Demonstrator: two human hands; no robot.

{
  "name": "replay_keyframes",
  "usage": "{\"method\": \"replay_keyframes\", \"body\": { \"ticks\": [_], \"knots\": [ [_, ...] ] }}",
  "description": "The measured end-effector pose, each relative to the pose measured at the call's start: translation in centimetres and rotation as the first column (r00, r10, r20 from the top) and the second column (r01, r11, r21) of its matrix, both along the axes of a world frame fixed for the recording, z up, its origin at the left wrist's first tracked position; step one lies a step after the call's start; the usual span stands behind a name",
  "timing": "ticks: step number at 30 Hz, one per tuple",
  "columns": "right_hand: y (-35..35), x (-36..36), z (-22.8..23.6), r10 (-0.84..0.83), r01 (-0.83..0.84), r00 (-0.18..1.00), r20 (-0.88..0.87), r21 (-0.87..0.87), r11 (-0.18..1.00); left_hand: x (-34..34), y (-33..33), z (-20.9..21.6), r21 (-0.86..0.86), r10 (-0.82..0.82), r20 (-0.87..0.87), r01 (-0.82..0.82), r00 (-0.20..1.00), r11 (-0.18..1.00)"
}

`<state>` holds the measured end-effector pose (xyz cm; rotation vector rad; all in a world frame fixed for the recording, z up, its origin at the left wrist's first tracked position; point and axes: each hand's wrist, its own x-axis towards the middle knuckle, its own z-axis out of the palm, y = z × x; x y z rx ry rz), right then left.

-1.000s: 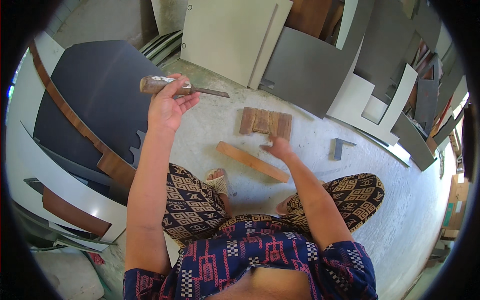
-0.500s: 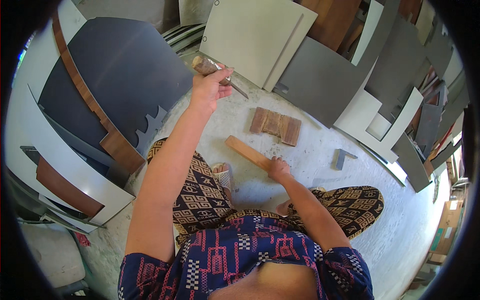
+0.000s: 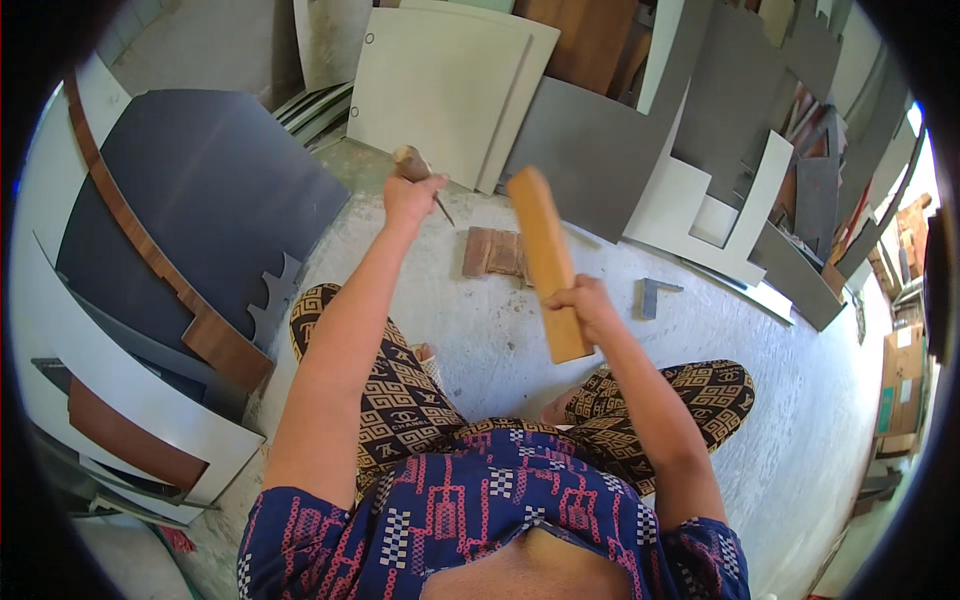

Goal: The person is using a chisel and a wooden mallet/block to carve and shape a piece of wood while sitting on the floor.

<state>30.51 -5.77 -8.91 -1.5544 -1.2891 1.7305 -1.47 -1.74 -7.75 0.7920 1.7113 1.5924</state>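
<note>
My left hand [image 3: 410,203] is wrapped round the thick wooden handle of a chisel [image 3: 408,160], its thin dark blade slanting down toward the floor. In my right hand [image 3: 588,305] is a long, flat wooden block [image 3: 543,240], gripped near its near end and raised off the floor, its far end tilted up. Beyond it on the concrete lies a brown notched piece of wood [image 3: 486,254]; the raised block covers its right part. The chisel tip appears just left of and above this piece, and I cannot tell whether it touches.
A small grey L-shaped square [image 3: 652,298] lies on the floor to the right. Cream [image 3: 430,95] and grey boards [image 3: 590,150] lean at the back. A dark panel [image 3: 190,210] and white curved sheets stand at the left. Board offcuts [image 3: 820,185] crowd the far right.
My right hand has lifted the wooden block off the floor and swung it upright over the notched wood. My left hand has brought the chisel lower, its blade now pointing more steeply down.
</note>
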Motion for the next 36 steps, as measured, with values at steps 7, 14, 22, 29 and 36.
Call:
{"method": "replay_keyframes", "body": {
  "ticks": [7,14,22,29,36],
  "knots": [
    [-2.8,5.3,10.6,-0.054,0.152,0.920,-0.388,0.224,0.963,7.6,1.9,-8.0,-0.031,-0.125,0.080,0.127,0.989,0.991],
    [-3.7,7.6,5.9,-0.147,0.181,0.947,-0.284,0.098,0.979,11.8,0.9,-12.5,-0.073,-0.186,0.186,0.203,0.965,0.977],
    [-3.5,5.7,6.0,-0.068,0.102,0.987,-0.144,0.239,0.966,11.9,2.1,-13.4,-0.010,-0.239,0.116,0.241,0.964,0.970],
    [-3.3,3.8,9.0,-0.102,0.091,0.995,-0.009,0.527,0.845,11.5,3.5,-15.7,-0.081,-0.323,-0.131,0.314,0.937,0.946],
    [-1.7,3.1,5.9,-0.049,-0.311,0.811,0.584,0.499,0.809,13.1,1.7,-9.9,0.052,-0.386,-0.060,0.389,0.921,0.920]
  ]
}}
